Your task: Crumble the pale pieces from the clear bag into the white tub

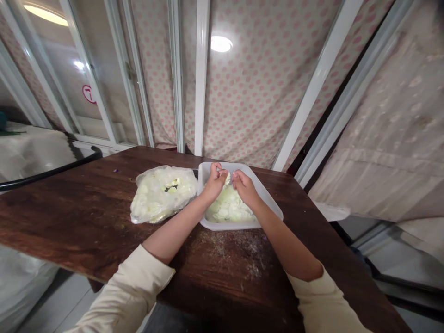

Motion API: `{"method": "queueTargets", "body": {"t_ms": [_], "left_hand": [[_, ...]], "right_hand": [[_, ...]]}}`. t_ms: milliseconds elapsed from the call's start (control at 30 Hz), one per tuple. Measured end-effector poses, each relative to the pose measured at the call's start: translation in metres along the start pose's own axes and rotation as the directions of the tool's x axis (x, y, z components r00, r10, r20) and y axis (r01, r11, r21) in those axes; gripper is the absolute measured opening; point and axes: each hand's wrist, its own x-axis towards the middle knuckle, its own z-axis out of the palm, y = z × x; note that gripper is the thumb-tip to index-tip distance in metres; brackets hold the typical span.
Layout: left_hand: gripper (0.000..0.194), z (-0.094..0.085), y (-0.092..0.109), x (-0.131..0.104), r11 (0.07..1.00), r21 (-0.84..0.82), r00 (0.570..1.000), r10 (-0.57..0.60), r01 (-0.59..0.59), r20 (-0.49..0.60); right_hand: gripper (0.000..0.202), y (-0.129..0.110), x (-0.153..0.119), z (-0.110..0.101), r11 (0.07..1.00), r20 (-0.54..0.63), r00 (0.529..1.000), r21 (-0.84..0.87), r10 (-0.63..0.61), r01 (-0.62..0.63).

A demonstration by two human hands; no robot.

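Leftmost, a black bar (52, 171) runs past the far edge of our dark wooden table (69, 217). Next along lies a clear plastic bag (162, 193) of pale green-white pieces, flat on the wood and just beside the container's left wall. Then comes our left hand (215, 181), fingers curled shut on a small pale piece (228, 178) held over the white plastic container (268, 203). Our right hand (243, 185) meets it from the other side, fingertips pinched on the same piece, so both hands grip it between them above the heap of pale pieces (229, 208) that fills the container. Crumbs (243, 254) speckle the wood in front of the container, between our forearms. Farther right, a patterned cloth (391, 138) hangs beyond the table edge.
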Motion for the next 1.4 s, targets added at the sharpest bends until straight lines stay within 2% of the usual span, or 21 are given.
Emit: {"method": "queueTargets", "body": {"t_ms": [133,233,300,367,533,700,800,900,1033,1133,1200,1300,1400], "left_hand": [[0.022,-0.001,-0.002,0.001,0.997,0.028,0.997,-0.071,0.071,-0.02],[0.023,0.001,0.002,0.0,0.979,0.101,0.984,-0.173,0.177,-0.045],[0.024,0.002,0.006,-0.001,0.967,0.116,0.974,-0.226,0.228,-0.025],[0.023,0.003,0.01,-0.002,0.97,0.092,0.974,-0.226,0.225,-0.005],[0.022,0.002,0.012,-0.002,0.985,-0.033,0.982,-0.173,0.171,-0.078],[0.027,0.004,0.01,-0.001,0.986,-0.099,0.99,-0.139,0.136,-0.021],[0.026,0.006,0.011,-0.002,0.983,-0.106,0.987,-0.154,0.147,-0.055],[0.023,0.006,0.013,-0.002,0.973,-0.106,0.974,-0.212,0.204,-0.076],[0.025,0.007,0.015,-0.002,0.947,-0.086,0.946,-0.315,0.308,-0.075],[0.022,0.007,0.016,-0.001,0.932,-0.112,0.928,-0.356,0.345,-0.105],[0.014,0.008,0.017,-0.001,0.922,-0.128,0.917,-0.38,0.366,-0.118],[0.01,0.008,0.018,-0.001,0.92,-0.116,0.913,-0.388,0.375,-0.126],[0.018,0.007,0.015,-0.001,0.942,-0.105,0.926,-0.334,0.32,-0.177]], "right_hand": [[0.029,-0.002,0.001,0.004,0.996,0.09,0.996,0.083,0.023,-0.031],[0.03,0.0,0.002,0.002,0.996,0.03,1.0,0.094,-0.009,0.007],[0.031,0.001,0.002,0.0,0.998,-0.037,0.999,0.046,-0.03,0.032],[0.032,0.0,0.001,-0.003,0.999,-0.068,0.997,-0.007,-0.034,0.034],[0.033,-0.003,-0.001,-0.004,0.998,-0.066,0.997,-0.051,-0.047,0.043],[0.035,-0.001,0.002,-0.003,0.991,-0.005,1.0,0.136,0.007,-0.006],[0.034,0.004,0.005,-0.005,0.98,-0.062,0.996,0.193,0.059,-0.046],[0.034,0.008,0.006,-0.007,0.94,-0.083,0.984,0.319,0.159,-0.125],[0.039,0.01,0.007,-0.008,0.886,-0.008,0.966,0.398,0.26,-0.236],[0.044,0.01,0.006,-0.008,0.899,-0.006,0.95,0.326,0.311,-0.292],[0.047,0.011,0.004,-0.009,0.935,-0.07,0.944,0.184,0.321,-0.305],[0.047,0.012,0.003,-0.01,0.968,-0.191,0.962,-0.119,0.196,-0.221],[0.041,0.008,0.001,-0.009,0.974,-0.224,0.974,-0.209,0.041,-0.089]]}}
